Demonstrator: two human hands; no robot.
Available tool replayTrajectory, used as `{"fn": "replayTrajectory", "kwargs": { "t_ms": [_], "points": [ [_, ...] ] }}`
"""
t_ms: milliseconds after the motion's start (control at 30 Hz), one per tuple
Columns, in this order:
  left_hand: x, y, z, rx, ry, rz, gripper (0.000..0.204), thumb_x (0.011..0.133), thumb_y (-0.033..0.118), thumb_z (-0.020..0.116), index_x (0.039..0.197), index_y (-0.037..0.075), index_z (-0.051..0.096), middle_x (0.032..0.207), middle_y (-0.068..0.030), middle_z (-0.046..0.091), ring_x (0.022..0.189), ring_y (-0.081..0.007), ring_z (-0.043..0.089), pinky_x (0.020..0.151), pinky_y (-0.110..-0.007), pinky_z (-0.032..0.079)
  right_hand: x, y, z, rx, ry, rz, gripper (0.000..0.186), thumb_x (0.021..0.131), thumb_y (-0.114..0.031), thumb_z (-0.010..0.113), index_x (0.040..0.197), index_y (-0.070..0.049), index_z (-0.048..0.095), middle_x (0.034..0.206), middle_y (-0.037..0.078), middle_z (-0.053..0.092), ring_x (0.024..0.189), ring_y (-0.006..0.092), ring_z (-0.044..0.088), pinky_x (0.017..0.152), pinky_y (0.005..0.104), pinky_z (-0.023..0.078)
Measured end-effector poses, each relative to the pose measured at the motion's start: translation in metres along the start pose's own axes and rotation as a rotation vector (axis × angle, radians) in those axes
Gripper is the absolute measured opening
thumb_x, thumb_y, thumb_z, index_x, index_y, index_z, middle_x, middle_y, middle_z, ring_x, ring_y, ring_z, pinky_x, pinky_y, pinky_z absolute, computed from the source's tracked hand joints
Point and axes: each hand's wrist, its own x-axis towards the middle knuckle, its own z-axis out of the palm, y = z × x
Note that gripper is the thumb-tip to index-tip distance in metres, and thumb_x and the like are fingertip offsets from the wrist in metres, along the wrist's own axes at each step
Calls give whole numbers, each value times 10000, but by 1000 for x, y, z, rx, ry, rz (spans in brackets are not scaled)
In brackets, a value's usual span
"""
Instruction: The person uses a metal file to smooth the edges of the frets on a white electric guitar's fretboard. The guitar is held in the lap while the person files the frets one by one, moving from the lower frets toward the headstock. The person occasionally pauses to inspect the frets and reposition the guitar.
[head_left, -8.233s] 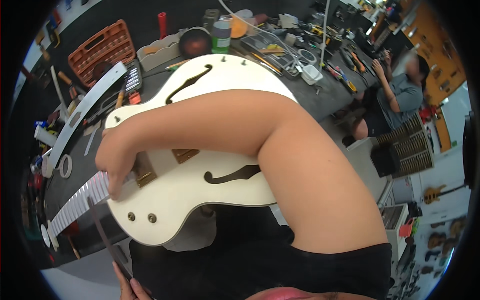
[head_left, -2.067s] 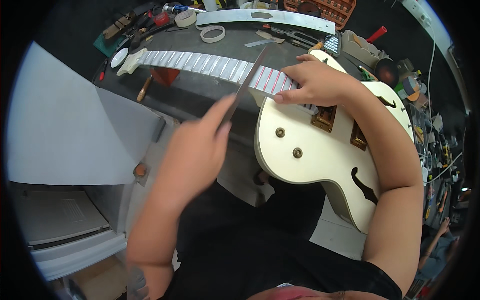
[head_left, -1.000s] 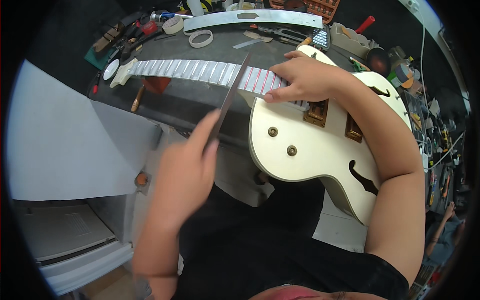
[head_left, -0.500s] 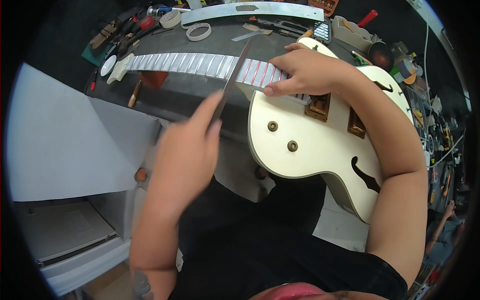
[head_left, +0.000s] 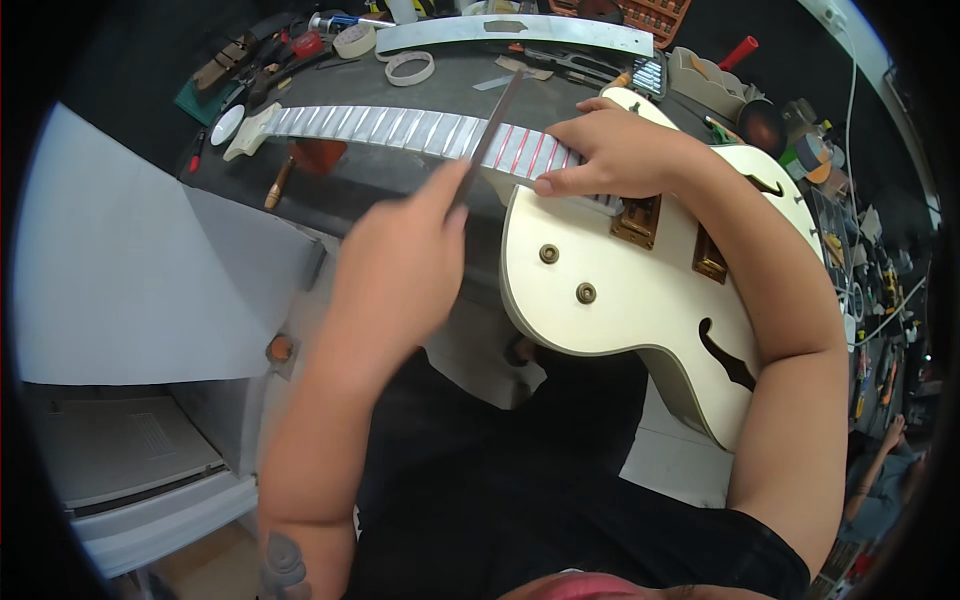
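Note:
My left hand grips a long dark flat file, angled across the guitar fingerboard, which is covered in silvery strips, with red-lined frets toward the body. The cream hollow-body guitar has f-holes, two knobs and gold pickups. My right hand is clamped over the neck where it meets the body, thumb on the near edge and fingers beyond. My right forearm lies over the body. Under the neck is a reddish support block, partly hidden.
On the grey bench lie a tape roll, a long pale bar, a wooden-handled tool, an orange toolbox and many tools rightward. A white board stands left. Another person works at far right.
Compared with eight seconds ago, the view has turned and my left hand has brought the file onto the fingerboard. It keeps shifting slightly back and forth; my right hand stays on the neck.

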Motion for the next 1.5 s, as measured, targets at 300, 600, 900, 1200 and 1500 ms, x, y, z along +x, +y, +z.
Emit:
{"fn": "replayTrajectory", "kwargs": {
  "t_ms": [300,600,900,1200,1500],
  "points": [
    [-45,-8,-9,-54,-28,24,526,1018,87,692,1535,143,615,844,-248,725,770,-469,714,691,-564,532,-7,7,-1,-9,26,26,801,964,-690,595,1214,54,750,894,223,727,1084,370,685,1338,500,257],
    [-66,-10,-12,-89,-76,-11,573,1022,64,677,1581,142,583,948,-257,758,871,-471,745,752,-531,567,-11,7,3,36,28,19,810,945,-697,616,1240,45,748,911,223,734,1141,404,657,1333,482,266],
    [14,-10,5,28,26,58,492,1041,122,665,1529,113,607,882,-239,754,864,-478,731,770,-575,550,1,-5,-6,40,-10,5,799,931,-688,629,1199,56,745,922,218,730,1126,372,653,1328,479,265],
    [-110,-19,-14,-93,-6,3,550,1011,68,689,1550,132,606,851,-239,724,792,-461,720,709,-555,542,-7,6,9,34,93,20,744,942,-651,645,1193,42,744,921,225,731,1160,397,657,1335,496,264],
    [43,-5,13,11,45,74,438,1062,196,637,1491,108,633,896,-228,764,856,-468,735,775,-571,577,-3,-3,-4,43,6,7,756,946,-665,641,1184,43,753,919,232,728,1160,386,663,1352,508,241]
  ]
}}
